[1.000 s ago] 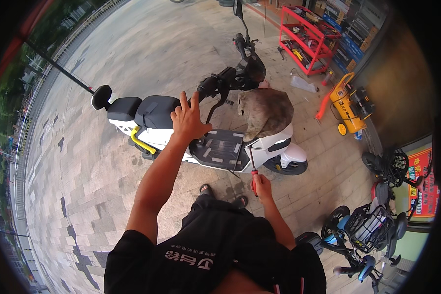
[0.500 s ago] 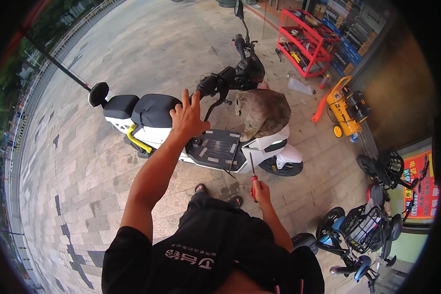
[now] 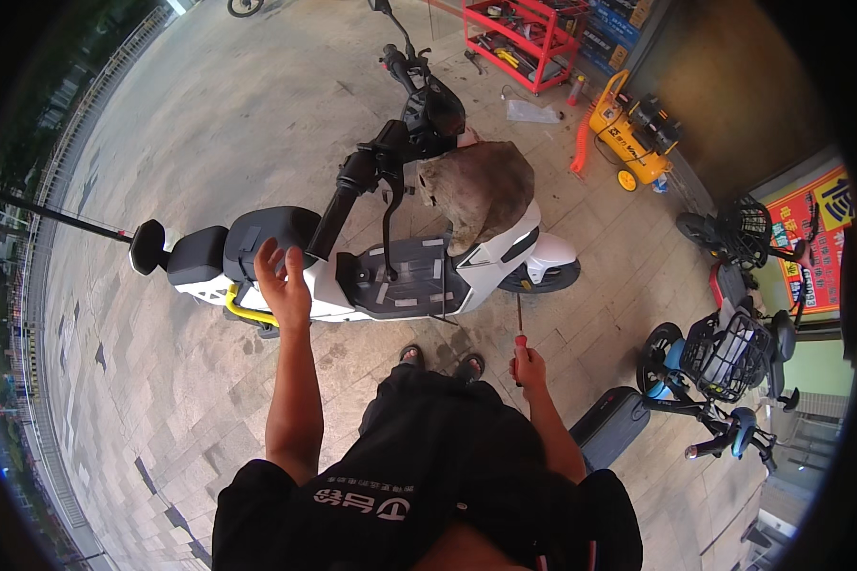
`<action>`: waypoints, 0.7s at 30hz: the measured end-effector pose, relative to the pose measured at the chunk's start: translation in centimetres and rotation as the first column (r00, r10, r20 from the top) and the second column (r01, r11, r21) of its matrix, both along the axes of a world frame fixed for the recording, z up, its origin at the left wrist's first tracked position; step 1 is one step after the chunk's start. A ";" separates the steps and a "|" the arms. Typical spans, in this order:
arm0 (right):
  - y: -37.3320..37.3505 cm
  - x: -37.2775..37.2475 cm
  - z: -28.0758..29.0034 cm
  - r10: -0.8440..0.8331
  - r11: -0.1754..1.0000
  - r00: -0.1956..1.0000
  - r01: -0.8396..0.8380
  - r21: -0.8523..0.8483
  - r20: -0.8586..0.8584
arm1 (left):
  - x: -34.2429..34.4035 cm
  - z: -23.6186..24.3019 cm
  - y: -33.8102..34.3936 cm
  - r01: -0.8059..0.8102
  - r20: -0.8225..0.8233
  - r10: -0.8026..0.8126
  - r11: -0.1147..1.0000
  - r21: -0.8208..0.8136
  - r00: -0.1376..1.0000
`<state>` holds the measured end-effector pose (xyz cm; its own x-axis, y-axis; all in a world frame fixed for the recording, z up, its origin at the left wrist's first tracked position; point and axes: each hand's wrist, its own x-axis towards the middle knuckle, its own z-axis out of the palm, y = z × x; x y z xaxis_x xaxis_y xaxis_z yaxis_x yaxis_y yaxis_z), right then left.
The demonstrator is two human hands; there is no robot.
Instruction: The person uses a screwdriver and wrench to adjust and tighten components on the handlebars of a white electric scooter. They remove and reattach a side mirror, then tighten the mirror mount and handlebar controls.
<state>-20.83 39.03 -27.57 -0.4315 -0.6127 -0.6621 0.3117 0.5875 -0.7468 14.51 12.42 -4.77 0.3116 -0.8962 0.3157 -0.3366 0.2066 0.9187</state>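
Note:
My left hand (image 3: 286, 285) is open, fingers apart and curved, just beside the end of the black handlebar grip (image 3: 329, 224) and below the scooter seat (image 3: 267, 228). My right hand (image 3: 528, 366) grips a red-handled screwdriver (image 3: 521, 341), its shaft pointing up toward the front fender (image 3: 552, 249) of the white scooter. The scooter has a black footboard (image 3: 400, 282) with taped strips, a yellow rail (image 3: 243, 302) under the seat, and a grimy brown cover (image 3: 486, 190) draped over its front.
A red tool cart (image 3: 543, 52) and a yellow air compressor (image 3: 624, 143) with an orange hose stand upper right. Parked bikes (image 3: 724, 347) line the right side beside a red signboard (image 3: 814, 252). A black case (image 3: 614, 419) lies by my right arm.
My left hand has pulled away from the handlebar grip, moving down and left. The handlebar now sits farther left over the scooter. My right hand has moved slightly right with the screwdriver.

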 end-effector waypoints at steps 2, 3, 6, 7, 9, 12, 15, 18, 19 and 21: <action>0.8 0.9 0.0 -0.091 0.995 0.996 0.091 0.035 -0.006 | 2.3 -3.2 0.4 -0.021 -0.199 0.053 0.987 0.160 0.979; 1.1 1.3 0.0 -0.123 0.991 0.992 0.123 0.051 -0.008 | 3.1 -4.8 0.8 -0.030 -0.274 0.125 0.944 0.328 0.954; 1.4 2.5 0.5 -0.204 0.978 0.979 0.204 0.048 -0.002 | 4.0 -9.2 2.5 0.213 -0.427 0.091 0.763 0.610 0.899; 1.4 2.9 0.7 -0.225 0.974 0.974 0.225 0.025 -0.005 | 4.0 -10.4 3.0 0.269 -0.442 0.094 0.676 0.687 0.892; 1.2 3.6 1.3 -0.225 0.972 0.974 0.226 -0.071 0.022 | 3.0 -12.2 3.2 0.378 -0.486 0.037 0.577 0.724 0.873; 0.0 3.9 2.2 -0.213 0.966 0.975 0.220 -0.137 0.067 | -0.2 -13.9 1.9 0.574 -0.656 -0.032 0.516 0.635 0.754; -2.1 2.7 2.5 -0.126 0.984 0.989 0.134 -0.115 0.079 | -5.3 -14.8 -1.2 0.760 -0.858 -0.089 0.517 0.395 0.506; -4.7 0.0 2.1 0.046 0.993 0.999 -0.048 -0.107 -0.017 | -10.9 -15.1 -5.0 0.711 -0.912 0.038 0.614 0.343 0.408; -5.6 -1.3 1.9 0.114 0.991 0.992 -0.118 -0.069 -0.055 | -12.7 -15.1 -6.1 0.670 -0.924 0.055 0.671 0.316 0.379; -6.8 -4.4 1.5 0.249 0.942 0.928 -0.298 -0.155 -0.276 | -15.4 -15.0 -8.1 0.583 -0.936 0.069 0.766 0.270 0.344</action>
